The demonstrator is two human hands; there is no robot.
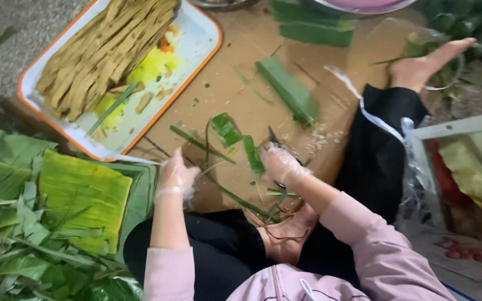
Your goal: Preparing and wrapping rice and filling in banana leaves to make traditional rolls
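Note:
My right hand (279,164), in a thin clear glove, grips black scissors (275,139) whose blades poke out above the fingers. A short green leaf strip (253,154) lies just left of that hand. My left hand (175,175), also gloved, is loosely closed over thin strands on the brown cardboard (241,106); what it holds is not clear. Cut leaf pieces (224,128) and a folded green leaf piece (289,89) lie farther out on the cardboard. I sit cross-legged with bare feet.
A white tray with an orange rim (199,53) holds tan strips (104,47) at upper left. Banana leaves (82,192) are piled at left. A metal-framed container (464,167) with yellow and red food stands at right, beside a plastic bag. More folded leaves (313,25) lie at the top.

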